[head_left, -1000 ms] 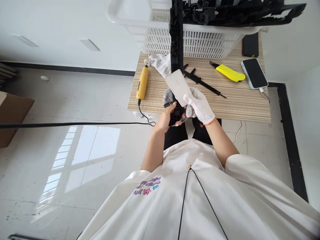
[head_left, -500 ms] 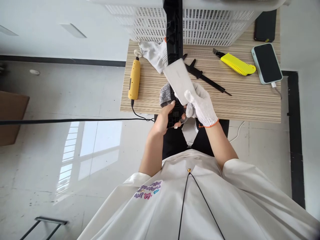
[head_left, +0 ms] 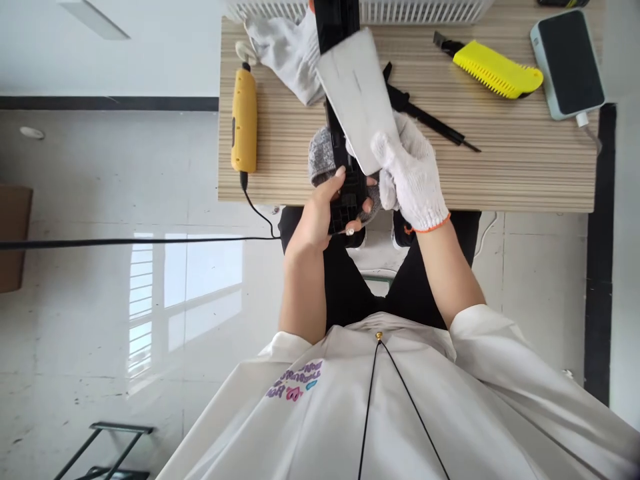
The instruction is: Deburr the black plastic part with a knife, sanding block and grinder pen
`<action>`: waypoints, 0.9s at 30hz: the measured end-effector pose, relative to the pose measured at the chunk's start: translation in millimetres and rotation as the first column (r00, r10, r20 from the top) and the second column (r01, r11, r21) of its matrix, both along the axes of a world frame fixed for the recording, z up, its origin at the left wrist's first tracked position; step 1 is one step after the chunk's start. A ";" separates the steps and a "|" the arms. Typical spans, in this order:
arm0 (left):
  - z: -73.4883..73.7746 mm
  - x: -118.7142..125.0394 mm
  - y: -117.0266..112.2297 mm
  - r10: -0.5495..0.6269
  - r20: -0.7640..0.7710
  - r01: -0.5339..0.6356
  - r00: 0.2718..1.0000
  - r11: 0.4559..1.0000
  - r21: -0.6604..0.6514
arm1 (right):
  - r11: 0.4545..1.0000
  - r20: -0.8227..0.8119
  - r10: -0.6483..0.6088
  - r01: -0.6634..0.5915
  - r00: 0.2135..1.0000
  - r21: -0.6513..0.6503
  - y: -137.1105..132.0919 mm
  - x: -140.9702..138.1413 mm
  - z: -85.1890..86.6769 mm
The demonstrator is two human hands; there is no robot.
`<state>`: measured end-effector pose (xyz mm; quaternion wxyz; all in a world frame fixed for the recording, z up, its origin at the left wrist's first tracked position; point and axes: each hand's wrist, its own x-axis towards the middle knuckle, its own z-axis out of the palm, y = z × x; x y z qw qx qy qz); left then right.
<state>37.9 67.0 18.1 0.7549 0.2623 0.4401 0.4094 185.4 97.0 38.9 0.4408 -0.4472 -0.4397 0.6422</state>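
Note:
My bare left hand (head_left: 315,217) is closed around the lower end of a long black plastic trim piece (head_left: 338,137), thumb on top and fingertips showing on its right side. The piece runs up past the table edge and out at the top of the view. In my right hand (head_left: 417,177), which wears a white knit glove with an orange cuff, a flat white rectangular plate (head_left: 356,93) is pinched under the thumb. The plate slants across the trim piece and hides part of it; whether they touch I cannot tell. A grey speckled cloth (head_left: 321,155) shows beneath the piece.
On the wood-grain table (head_left: 520,167) lie a yellow corded tool (head_left: 244,120), a white glove (head_left: 287,50), a black caliper (head_left: 430,119), a yellow utility knife (head_left: 495,67) and a phone (head_left: 570,63) with a cable. A white slatted basket (head_left: 425,12) stands behind.
The camera view has tilted down and come closer, so the table things sit higher and the basket is mostly cut off. Both hands keep their holds on the trim piece and plate.

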 end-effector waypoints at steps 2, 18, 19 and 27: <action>1.3 1.6 -0.8 0.027 -0.011 -0.026 1.000 0.998 0.062 | 0.994 -0.024 0.002 0.001 1.000 0.110 0.2 -1.7 -2.4; -7.9 2.0 -23.4 -0.031 -0.224 0.057 0.974 0.992 0.111 | 0.985 0.052 0.044 -0.052 0.998 0.166 -6.8 -0.5 -11.8; -8.6 1.7 -23.8 -0.033 -0.227 0.059 0.973 0.992 0.107 | 0.987 0.052 0.013 -0.021 0.999 0.160 -7.0 -0.2 -11.4; -12.4 -1.0 -22.3 -0.033 -0.198 0.056 0.980 0.992 0.114 | 0.989 0.047 0.040 -0.046 0.998 0.141 -6.8 3.4 -8.1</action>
